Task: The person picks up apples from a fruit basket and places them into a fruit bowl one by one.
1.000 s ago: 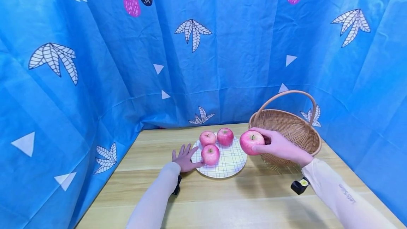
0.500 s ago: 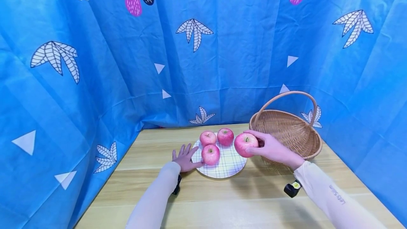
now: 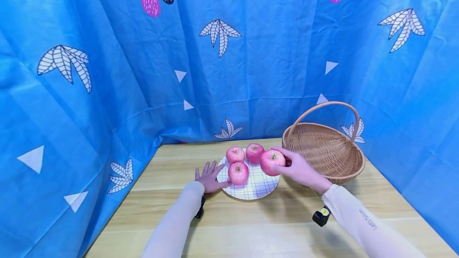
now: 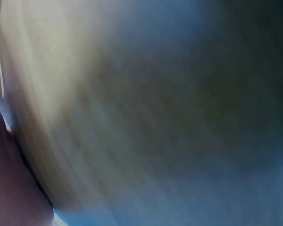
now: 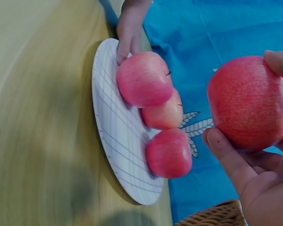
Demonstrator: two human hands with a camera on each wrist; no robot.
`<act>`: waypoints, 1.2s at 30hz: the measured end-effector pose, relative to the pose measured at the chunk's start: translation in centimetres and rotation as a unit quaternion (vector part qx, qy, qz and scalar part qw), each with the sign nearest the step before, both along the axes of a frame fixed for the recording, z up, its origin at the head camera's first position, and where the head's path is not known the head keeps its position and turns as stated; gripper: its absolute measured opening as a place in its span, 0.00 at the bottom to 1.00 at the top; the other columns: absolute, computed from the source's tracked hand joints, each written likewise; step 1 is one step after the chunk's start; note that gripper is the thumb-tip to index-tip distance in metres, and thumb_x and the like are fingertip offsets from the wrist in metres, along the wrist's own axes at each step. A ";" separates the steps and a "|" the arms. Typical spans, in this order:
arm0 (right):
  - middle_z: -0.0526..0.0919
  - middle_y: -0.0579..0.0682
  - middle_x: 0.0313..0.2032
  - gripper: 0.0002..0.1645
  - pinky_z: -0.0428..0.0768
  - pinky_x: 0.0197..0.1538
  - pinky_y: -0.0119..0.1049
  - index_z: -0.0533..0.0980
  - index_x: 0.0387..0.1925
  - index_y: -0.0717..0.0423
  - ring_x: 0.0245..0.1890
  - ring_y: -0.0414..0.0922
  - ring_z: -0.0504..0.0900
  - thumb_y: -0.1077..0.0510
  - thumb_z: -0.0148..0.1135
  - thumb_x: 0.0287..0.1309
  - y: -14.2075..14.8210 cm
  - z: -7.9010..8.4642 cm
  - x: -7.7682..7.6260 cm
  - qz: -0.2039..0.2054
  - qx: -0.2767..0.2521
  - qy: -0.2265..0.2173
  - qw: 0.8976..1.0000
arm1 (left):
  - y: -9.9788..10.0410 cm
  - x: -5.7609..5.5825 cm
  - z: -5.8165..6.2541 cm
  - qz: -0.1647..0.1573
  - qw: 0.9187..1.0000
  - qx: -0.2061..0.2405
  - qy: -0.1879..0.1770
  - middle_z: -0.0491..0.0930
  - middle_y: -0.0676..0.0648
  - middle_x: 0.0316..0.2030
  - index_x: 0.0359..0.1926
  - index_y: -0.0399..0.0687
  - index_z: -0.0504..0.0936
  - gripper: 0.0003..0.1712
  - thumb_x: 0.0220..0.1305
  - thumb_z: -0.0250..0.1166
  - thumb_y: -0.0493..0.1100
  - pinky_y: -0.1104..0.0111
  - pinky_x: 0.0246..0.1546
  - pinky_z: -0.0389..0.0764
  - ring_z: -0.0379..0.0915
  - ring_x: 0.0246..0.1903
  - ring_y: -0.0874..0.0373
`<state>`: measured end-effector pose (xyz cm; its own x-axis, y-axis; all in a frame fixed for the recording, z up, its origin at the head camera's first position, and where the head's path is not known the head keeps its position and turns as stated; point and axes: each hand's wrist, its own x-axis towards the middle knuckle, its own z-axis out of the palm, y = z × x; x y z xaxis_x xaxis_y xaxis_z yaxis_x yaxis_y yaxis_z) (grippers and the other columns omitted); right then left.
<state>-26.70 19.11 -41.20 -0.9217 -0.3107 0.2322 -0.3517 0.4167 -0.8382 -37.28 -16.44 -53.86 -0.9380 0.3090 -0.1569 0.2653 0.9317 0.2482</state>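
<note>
My right hand (image 3: 300, 167) grips a red-pink apple (image 3: 272, 162) above the right side of a white plate (image 3: 259, 186) with a checked line pattern. In the right wrist view the thumb and fingers wrap round this apple (image 5: 249, 102), which is held apart from the plate. Three more apples sit on the plate: one at the front (image 3: 238, 173), one at the back left (image 3: 235, 155) and one at the back right (image 3: 254, 153). At the plate's left rim rests my left hand (image 3: 210, 178), fingers spread. The left wrist view is mostly blurred table.
A wicker basket (image 3: 322, 150) with a tall arched handle stands right of the plate, behind my right forearm. Under everything is a light wooden table (image 3: 236, 226). A blue patterned curtain (image 3: 229, 75) hangs along the back and both sides.
My right hand has moved left with the apple, from beside the basket to over the plate's right side. The left hand stays at the plate's rim.
</note>
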 end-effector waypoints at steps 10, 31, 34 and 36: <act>0.80 0.59 0.59 0.44 0.81 0.53 0.31 0.66 0.72 0.55 0.55 0.49 0.82 0.47 0.72 0.59 -0.8 -1.7 -0.5 -0.025 0.010 -0.015 1.000 | 0.0 -0.1 0.0 -0.005 1.000 -0.004 0.002 0.37 0.50 0.82 0.80 0.76 0.45 0.62 0.46 0.43 0.93 0.33 0.72 0.29 0.26 0.80 0.44; 0.81 0.56 0.60 0.47 0.80 0.60 0.45 0.67 0.72 0.49 0.57 0.49 0.82 0.40 0.74 0.54 -1.8 -4.6 -2.1 -0.071 0.043 -0.039 0.996 | 0.2 0.6 0.8 -0.008 1.000 0.003 0.003 0.40 0.47 0.81 0.80 0.71 0.49 0.61 0.50 0.47 0.90 0.32 0.72 0.30 0.28 0.80 0.42; 0.81 0.56 0.60 0.48 0.79 0.62 0.46 0.66 0.72 0.50 0.57 0.50 0.82 0.41 0.75 0.54 -1.9 -4.8 -2.3 -0.068 0.032 -0.044 0.996 | 0.1 0.3 0.4 -0.008 1.000 0.001 0.002 0.39 0.48 0.82 0.80 0.72 0.48 0.62 0.49 0.45 0.91 0.33 0.72 0.28 0.27 0.80 0.43; 0.80 0.56 0.61 0.48 0.79 0.62 0.46 0.66 0.72 0.50 0.58 0.50 0.81 0.42 0.75 0.54 -2.0 -5.0 -2.4 -0.066 0.024 -0.048 0.996 | 0.1 0.1 0.2 -0.006 1.000 0.002 -0.001 0.38 0.49 0.82 0.80 0.74 0.47 0.62 0.47 0.44 0.92 0.33 0.72 0.27 0.26 0.80 0.44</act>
<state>-29.13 17.12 -46.25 -0.9728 -0.1933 0.1278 -0.2092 0.4954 -0.8431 -37.17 -16.36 -53.65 -0.9341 0.3205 -0.1574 0.2756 0.9274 0.2530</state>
